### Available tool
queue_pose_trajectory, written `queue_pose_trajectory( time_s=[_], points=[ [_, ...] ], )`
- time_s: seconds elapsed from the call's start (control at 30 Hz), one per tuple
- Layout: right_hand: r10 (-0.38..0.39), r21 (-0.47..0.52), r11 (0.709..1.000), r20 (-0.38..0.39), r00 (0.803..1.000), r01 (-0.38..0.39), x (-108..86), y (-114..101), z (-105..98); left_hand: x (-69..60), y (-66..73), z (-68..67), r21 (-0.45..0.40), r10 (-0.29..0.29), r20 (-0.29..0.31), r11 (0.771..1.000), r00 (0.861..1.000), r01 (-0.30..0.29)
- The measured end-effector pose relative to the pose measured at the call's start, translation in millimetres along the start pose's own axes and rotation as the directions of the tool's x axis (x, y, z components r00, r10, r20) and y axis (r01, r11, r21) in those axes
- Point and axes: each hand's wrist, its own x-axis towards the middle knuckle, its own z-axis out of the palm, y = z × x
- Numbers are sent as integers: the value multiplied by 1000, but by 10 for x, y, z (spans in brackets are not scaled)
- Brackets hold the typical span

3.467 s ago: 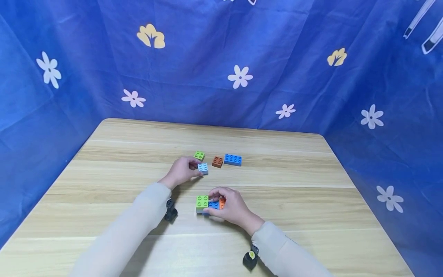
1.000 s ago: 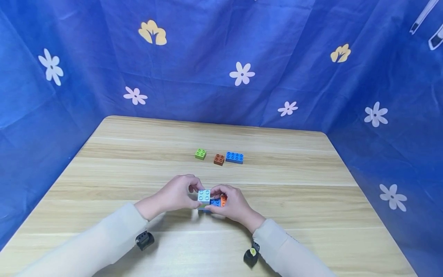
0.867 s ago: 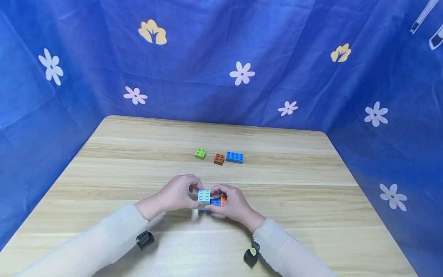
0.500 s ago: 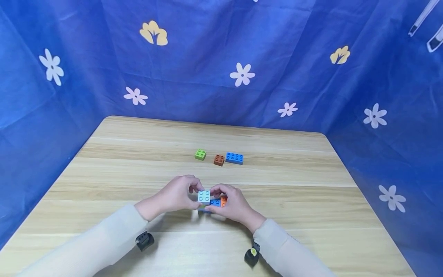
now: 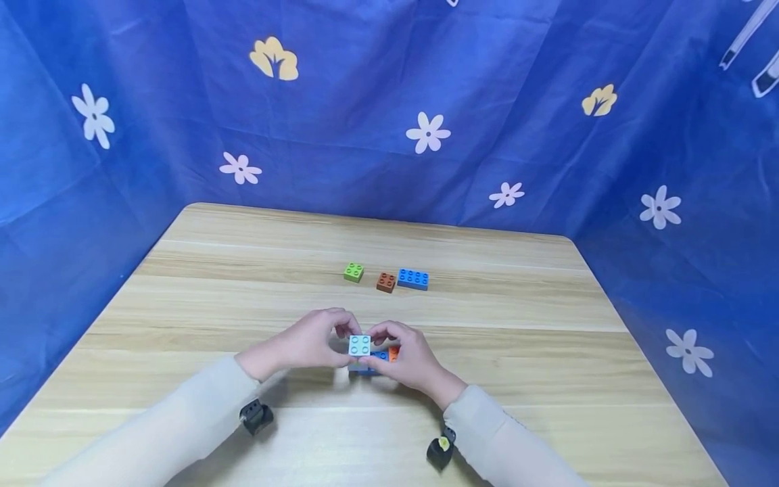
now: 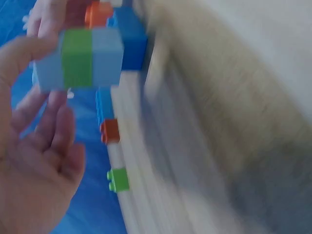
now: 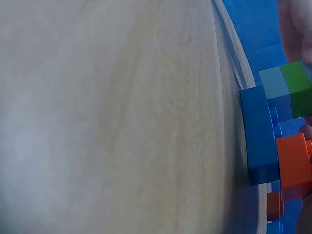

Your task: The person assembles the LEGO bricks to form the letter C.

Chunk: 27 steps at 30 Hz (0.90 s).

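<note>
A stack of toy building bricks stands at the middle front of the table. Its base is a long blue brick (image 7: 258, 136), with an orange brick (image 7: 295, 161) on the right end. At the left end rise a light blue brick (image 6: 108, 56), a green brick (image 6: 78, 57) and a top light blue brick (image 5: 360, 345). My left hand (image 5: 310, 339) pinches that top brick between thumb and fingers. From the other side, my right hand (image 5: 410, 355) curls thumb and fingers round the stack, thumb tip beside the left thumb. Its contact behind the bricks is hidden.
Behind the hands lie a loose green brick (image 5: 353, 272), a brown brick (image 5: 386, 282) and a longer blue brick (image 5: 413, 279). The wooden table (image 5: 517, 291) is enclosed by a blue flowered curtain (image 5: 341, 115).
My left hand has brought the light blue brick from beside the loose bricks onto the green brick of the stack. My right hand has stayed at the stack; both hands barely moved in the last second.
</note>
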Motion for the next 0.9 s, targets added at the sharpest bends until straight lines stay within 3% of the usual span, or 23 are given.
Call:
queue_pose_trajectory(
  time_s=[0.17,0.27,0.47,0.6,0.7,0.9],
  points=[
    [12,-13,1000,-2,1000,-12,10,-218,-55,49,-186,-91,-72,-16,145,997,989,26],
    [18,-15,1000,-9,1000,-18,9,-319,-83,99,-339,-142,-92,-54,166,993,985,70],
    [54,-16,998,-5,999,-54,6,-116,-22,249,-626,-216,-106,-132,69,985,989,139],
    [47,-16,999,-9,999,-47,-9,8,-4,352,-742,-254,-112,-171,-18,979,985,168],
    [39,-11,999,-4,999,-39,-13,36,-9,407,-801,-291,-116,-208,-80,973,975,198],
    [21,-14,1000,-2,1000,-21,-9,45,-11,500,-909,-351,-128,-288,-189,955,939,267]
  ],
)
